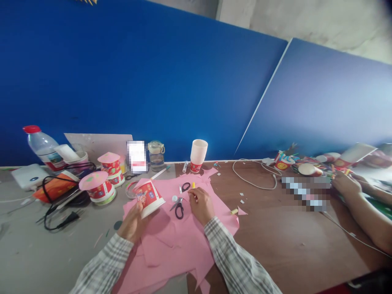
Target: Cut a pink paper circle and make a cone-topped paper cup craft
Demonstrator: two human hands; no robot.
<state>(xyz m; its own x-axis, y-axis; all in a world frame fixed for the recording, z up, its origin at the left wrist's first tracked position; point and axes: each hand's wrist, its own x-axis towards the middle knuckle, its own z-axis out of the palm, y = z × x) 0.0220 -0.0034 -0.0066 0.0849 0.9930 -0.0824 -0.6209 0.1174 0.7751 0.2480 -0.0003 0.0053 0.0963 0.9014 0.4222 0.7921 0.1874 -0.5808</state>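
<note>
Head view: left hand grasping red-white paper cup, tilted, probably for steadying; right hand curled by yellow stick, can't tell if gripping; scissors between hands, likely for easy reach.

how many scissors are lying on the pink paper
2: the nearer scissors lie left of the right hand; the farther scissors lie just beyond them. More could be hidden under the pink paper.
</note>
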